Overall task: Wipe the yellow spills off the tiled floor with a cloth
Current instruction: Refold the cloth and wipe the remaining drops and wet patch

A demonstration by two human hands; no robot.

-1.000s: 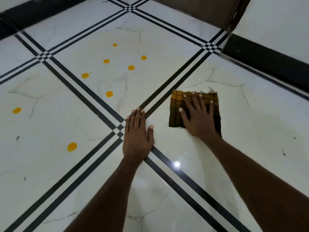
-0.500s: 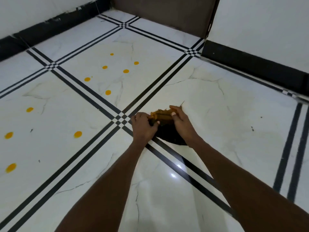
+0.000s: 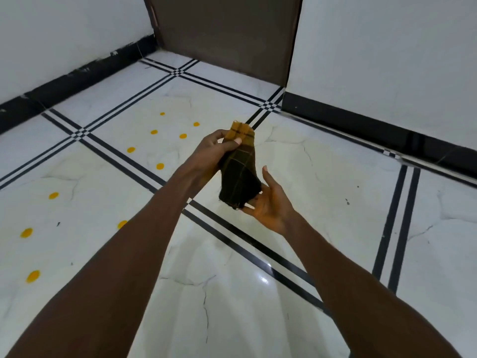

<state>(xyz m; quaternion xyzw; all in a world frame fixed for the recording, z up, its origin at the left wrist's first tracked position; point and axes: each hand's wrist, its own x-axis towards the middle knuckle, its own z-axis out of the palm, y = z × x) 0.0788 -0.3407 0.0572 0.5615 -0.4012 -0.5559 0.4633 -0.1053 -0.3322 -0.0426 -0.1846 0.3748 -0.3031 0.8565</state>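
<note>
Two bare arms reach out from the bottom of the view, up over the white tiled floor (image 3: 322, 177). The right hand (image 3: 271, 202) is nearer. Its palm faces up and its fingers are spread wide, and the dark bottom end of the cloth (image 3: 240, 174) rests on it. A bit farther away, the left hand (image 3: 214, 148) is closed around the top part of the cloth, with the thumb pressed on the yellow end. The cloth is folded and stands almost straight up in the air, between the two hands.

A second ago the cloth lay flat on the floor under the right hand, and the left hand was flat on the tiles. Now both hands are lifted up.

Farther off to the left, yellow spills (image 3: 160, 166) dot the tiles. A brown door (image 3: 227, 34) stands at the far end.
</note>
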